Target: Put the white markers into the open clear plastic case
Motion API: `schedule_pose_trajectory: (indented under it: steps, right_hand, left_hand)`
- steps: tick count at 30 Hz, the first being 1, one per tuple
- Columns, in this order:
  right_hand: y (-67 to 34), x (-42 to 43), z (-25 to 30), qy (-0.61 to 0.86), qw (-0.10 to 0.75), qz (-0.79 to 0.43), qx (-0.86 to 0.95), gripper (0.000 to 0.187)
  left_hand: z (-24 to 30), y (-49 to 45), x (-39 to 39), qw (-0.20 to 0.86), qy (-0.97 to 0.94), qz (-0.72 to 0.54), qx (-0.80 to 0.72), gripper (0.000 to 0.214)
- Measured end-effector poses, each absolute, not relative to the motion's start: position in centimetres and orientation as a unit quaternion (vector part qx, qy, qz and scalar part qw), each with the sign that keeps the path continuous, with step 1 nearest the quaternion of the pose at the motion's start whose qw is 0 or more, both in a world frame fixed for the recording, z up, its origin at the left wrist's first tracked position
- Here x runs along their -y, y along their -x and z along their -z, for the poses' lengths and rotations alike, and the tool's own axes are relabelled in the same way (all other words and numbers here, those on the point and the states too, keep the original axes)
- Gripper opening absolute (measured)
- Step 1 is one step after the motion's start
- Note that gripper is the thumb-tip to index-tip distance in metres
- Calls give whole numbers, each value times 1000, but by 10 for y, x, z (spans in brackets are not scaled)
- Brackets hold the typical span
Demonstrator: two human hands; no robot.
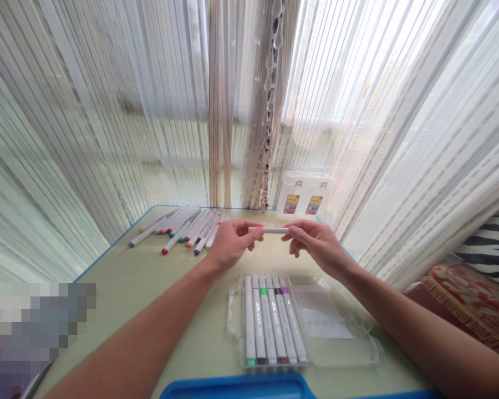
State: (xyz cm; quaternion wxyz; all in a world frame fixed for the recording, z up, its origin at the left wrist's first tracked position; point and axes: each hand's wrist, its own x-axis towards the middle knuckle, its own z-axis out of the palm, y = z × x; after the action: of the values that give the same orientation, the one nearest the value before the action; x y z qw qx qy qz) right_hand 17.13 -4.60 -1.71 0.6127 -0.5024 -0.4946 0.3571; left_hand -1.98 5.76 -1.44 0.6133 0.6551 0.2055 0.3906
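My left hand [232,243] and my right hand [316,244] hold one white marker [270,230] level between them, each pinching an end, above the pale green table [149,288]. Just below lies an open clear plastic case [341,338] with several white markers [274,321] side by side in its left part. The colours of the held marker's caps are hidden by my fingers.
A loose row of several markers [183,227] lies at the table's far left. Two clear boxes with yellow-red labels [303,195] stand at the back by the sheer curtains. A blue object [241,388] sits at the near edge. Patterned cushions [474,299] lie to the right.
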Motion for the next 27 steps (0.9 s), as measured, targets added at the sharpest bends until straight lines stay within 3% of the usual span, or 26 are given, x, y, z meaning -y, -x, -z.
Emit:
schedule_pose_trajectory:
  steps: [11,17,27]
  right_hand:
    - [-175,44,17,479,634,-398,459,31]
    - [-172,45,17,509,599,-375,491,34]
    - [-162,51,15,570,537,-291,550,43]
  left_hand:
    - [14,21,-57,615,-673,-366,-186,36]
    - [12,21,-56,592,-695,-357,-199,23]
    - [26,18,-53,541,-757,-317,-181,36]
